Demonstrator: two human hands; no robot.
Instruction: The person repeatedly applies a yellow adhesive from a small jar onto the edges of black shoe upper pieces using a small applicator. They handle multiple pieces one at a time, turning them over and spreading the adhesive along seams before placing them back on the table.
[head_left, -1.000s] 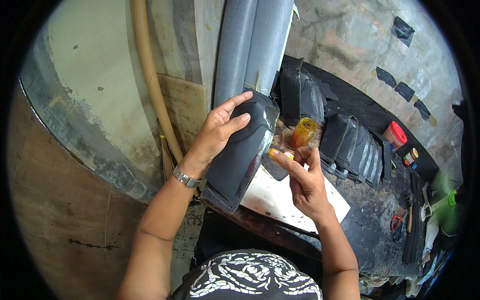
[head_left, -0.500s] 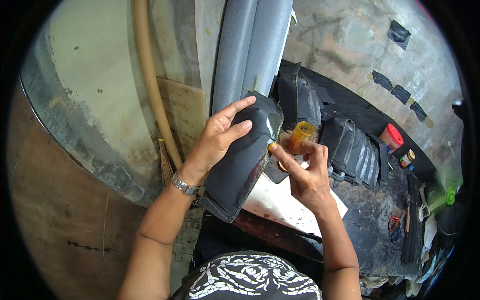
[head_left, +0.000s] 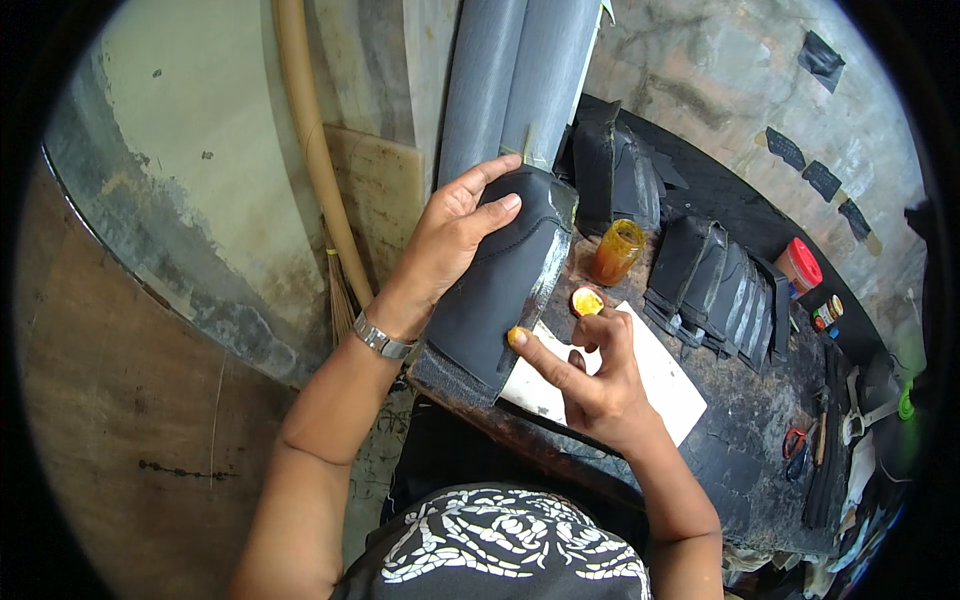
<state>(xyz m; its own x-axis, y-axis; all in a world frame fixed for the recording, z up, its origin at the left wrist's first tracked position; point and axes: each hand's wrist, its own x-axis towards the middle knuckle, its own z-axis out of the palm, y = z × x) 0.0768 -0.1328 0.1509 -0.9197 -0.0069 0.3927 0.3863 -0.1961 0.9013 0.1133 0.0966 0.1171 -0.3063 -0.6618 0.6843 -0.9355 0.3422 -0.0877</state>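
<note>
From the head camera, the left hand (head_left: 450,235) lies flat over the top of a dark leather piece (head_left: 495,290), its fingers (head_left: 490,205) spread and pressing the piece down rather than closing round it. The leather piece slants across the near-left edge of the bench (head_left: 740,440), its upper end close to two grey pipes (head_left: 515,85) that rise against the wall. The right hand (head_left: 590,375) sits just right of the piece, forefinger stretched out so its yellow-smeared tip touches the shiny right edge; the other fingers are curled loosely and hold nothing. Under the right hand lies a white sheet (head_left: 660,385). Just beyond the knuckles stands a small round lid of orange glue (head_left: 587,300), and behind it an amber jar (head_left: 617,250). A row of dark cut pieces (head_left: 720,285) leans further right, with a red-capped container (head_left: 800,265) past them and scissors (head_left: 795,450) near the bench's right end
</note>
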